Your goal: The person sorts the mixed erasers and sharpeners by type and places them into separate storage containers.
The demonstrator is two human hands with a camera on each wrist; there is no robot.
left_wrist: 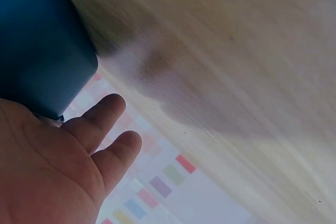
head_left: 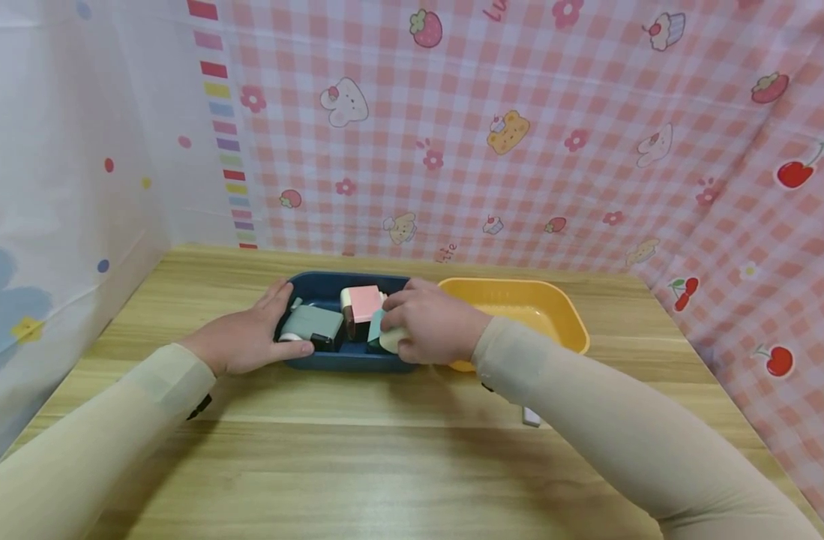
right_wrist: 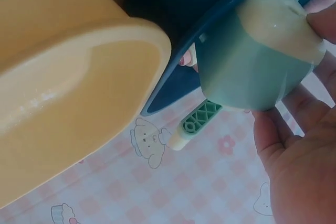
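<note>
In the head view my left hand (head_left: 243, 337) lies against the left end of a navy blue basket (head_left: 358, 363), its thumb along the front rim. The left wrist view shows two extended fingers beside the basket's outer wall (left_wrist: 42, 40). My right hand (head_left: 441, 321) grips a rounded teal-and-cream toy (right_wrist: 262, 56) at the basket's right end. A short green lattice-sided piece (right_wrist: 202, 116) with a cream tip sticks out from that toy. Inside the basket are a grey-green boxy toy (head_left: 313, 322) and a pink, cream and brown toy (head_left: 364, 302).
A yellow basket (head_left: 576, 319) stands right beside the navy one, partly behind my right forearm. A small pale block-like thing (head_left: 531, 417) peeks out below that forearm. Pink checked cloth (head_left: 412, 150) hangs behind the wooden table (head_left: 317, 465).
</note>
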